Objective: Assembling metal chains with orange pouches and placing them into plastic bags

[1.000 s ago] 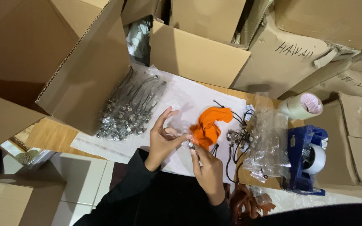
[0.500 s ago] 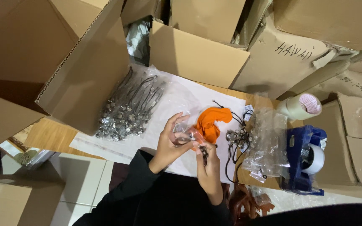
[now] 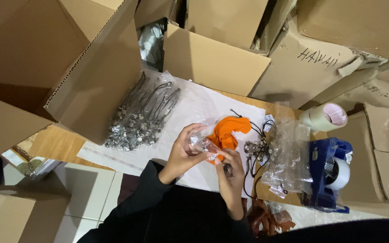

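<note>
Cardboard boxes (image 3: pixel 221 58) are stacked around the worktop (image 3: pixel 55 144). A small clear bag (image 3: pixel 202 145) is gripped by the left hand (image 3: pixel 183 153) and right hand (image 3: pixel 230 173), beside an orange cloth (image 3: pixel 228 130).

Single head-worn camera looking almost straight down, sitting fairly close above both hands, left hand (image 3: pixel 182 155) and right hand (image 3: pixel 230 177) falling near frame centre, table (image 3: pixel 55 144) and cardboard boxes (image 3: pixel 91 76) filling the surroundings

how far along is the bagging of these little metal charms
A pile of bagged charms lies at the left, apparently done. The left hand and right hand hold a small clear bag. Loose corded charms and empty clear bags remain at the right.
</note>
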